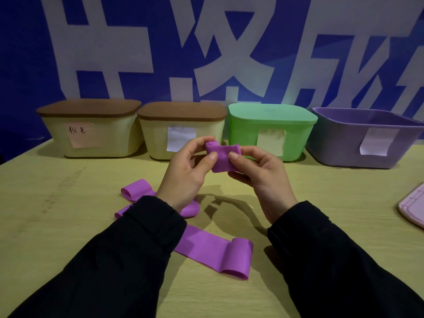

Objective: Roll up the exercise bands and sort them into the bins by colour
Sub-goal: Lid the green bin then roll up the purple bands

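Note:
A purple exercise band, rolled into a tight short cylinder, is held above the table between both hands. My left hand pinches its left end and my right hand pinches its right side. Two more purple bands lie unrolled on the table: one near the front under my left sleeve, another partly hidden behind my left wrist. An open purple bin stands at the back right.
Along the blue wall stand two cream bins with brown lids and a green lidded bin, each with a paper label. A pink lid lies at the table's right edge.

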The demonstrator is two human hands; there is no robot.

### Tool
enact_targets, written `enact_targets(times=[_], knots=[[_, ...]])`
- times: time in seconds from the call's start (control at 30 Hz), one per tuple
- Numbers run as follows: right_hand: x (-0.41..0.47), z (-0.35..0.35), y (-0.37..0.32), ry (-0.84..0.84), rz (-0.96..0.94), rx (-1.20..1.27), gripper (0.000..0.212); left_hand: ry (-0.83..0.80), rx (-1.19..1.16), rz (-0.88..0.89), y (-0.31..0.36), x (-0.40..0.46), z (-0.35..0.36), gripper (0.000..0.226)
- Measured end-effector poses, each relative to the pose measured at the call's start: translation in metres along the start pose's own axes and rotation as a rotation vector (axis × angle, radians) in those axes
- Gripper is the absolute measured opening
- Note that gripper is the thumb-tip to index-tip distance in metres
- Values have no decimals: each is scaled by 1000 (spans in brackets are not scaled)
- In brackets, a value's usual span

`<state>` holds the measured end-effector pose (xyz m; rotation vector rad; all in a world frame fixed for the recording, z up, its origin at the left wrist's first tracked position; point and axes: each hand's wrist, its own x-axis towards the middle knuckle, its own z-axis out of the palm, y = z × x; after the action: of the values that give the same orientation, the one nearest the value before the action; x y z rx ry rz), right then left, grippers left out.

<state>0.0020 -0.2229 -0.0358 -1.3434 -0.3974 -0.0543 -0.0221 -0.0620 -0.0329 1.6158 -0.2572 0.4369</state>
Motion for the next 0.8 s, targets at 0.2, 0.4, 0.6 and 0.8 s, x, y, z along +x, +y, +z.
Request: enact_targets(times=[0.2, 0.4, 0.6, 0.8], knots=[[0, -1, -3, -44, 44, 114, 9, 82, 11, 27, 4, -1, 0, 38], [0, -1, -3, -17, 42, 179, 25, 68, -21, 61, 4, 1, 0, 32], [0, -1, -5, 41, 19, 151, 13, -10, 2, 77, 4, 0, 1, 31], [0, 1, -4, 115, -133, 29, 9, -39, 48, 117, 4, -2, 6, 30]])
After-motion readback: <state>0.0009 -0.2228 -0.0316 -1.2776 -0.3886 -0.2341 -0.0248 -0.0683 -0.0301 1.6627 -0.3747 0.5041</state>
